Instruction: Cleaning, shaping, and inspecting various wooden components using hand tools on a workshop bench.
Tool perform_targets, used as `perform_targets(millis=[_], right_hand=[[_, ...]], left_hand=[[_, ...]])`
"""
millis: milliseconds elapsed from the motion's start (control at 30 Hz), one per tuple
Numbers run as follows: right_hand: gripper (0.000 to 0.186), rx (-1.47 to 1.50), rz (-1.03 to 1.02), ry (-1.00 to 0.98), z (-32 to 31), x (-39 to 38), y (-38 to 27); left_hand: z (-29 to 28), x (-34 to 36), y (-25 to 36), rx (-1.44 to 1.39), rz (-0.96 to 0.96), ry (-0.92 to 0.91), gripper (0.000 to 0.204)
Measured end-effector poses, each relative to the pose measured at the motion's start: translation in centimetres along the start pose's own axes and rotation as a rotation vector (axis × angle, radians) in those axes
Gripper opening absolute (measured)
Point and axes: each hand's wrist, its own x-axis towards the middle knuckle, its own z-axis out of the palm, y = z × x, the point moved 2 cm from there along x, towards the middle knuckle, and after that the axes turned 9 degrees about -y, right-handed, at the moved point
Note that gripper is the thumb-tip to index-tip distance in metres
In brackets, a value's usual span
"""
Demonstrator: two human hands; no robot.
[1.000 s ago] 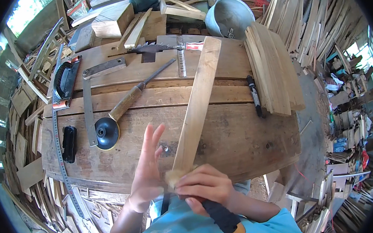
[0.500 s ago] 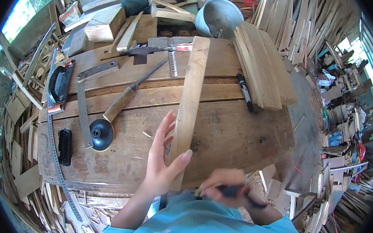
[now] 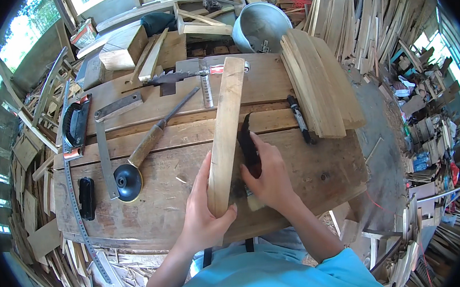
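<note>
A pale wooden strip (image 3: 226, 136) stands tilted over the workbench (image 3: 307, 181), its far end leaning away from me. My left hand (image 3: 200, 215) is closed round its lower end, thumb on the near side. Just right of the strip, my right hand (image 3: 272, 175) grips a black-handled brush (image 3: 248, 148). The handle's thin, curved tip points up and away, and pale bristles show below the hand. The brush appears beside the strip; whether they touch I cannot tell. Nearest to my right hand beyond these is a black marker (image 3: 299, 120).
Left on the bench lie a wooden-handled chisel (image 3: 150, 144), a metal bevel gauge (image 3: 104, 157), a round black disc (image 3: 128, 181), a black-handled sanding block (image 3: 76, 127) and a tape measure (image 3: 78, 215). Stacked boards (image 3: 316, 84) lie at right, a metal bucket (image 3: 262, 26) behind.
My right hand has come up from near my waist to the right side of the strip, bringing the brush. My left fingers have closed in round the strip, which stands slightly farther left.
</note>
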Motion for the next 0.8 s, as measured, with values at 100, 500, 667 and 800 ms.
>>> perform_targets(millis=[100, 500, 667, 800], right_hand=[[0.057, -0.083, -0.023, -0.033, -1.4, 0.0, -0.9], [0.065, -0.643, 0.316, 0.278, -12.7, 3.7, 5.6], [0.069, -0.540, 0.462, 0.143, -12.3, 3.6, 6.6], [0.068, -0.561, 0.437, 0.151, -12.4, 3.5, 6.8]], left_hand=[[0.0, 0.0, 0.0, -0.032, -0.038, -0.018, 0.098], [-0.3, -0.1, 0.1, 0.056, -0.014, -0.049, 0.098], [-0.3, 0.0, 0.1, 0.056, -0.005, -0.051, 0.098], [-0.3, 0.0, 0.1, 0.032, -0.027, -0.058, 0.098]])
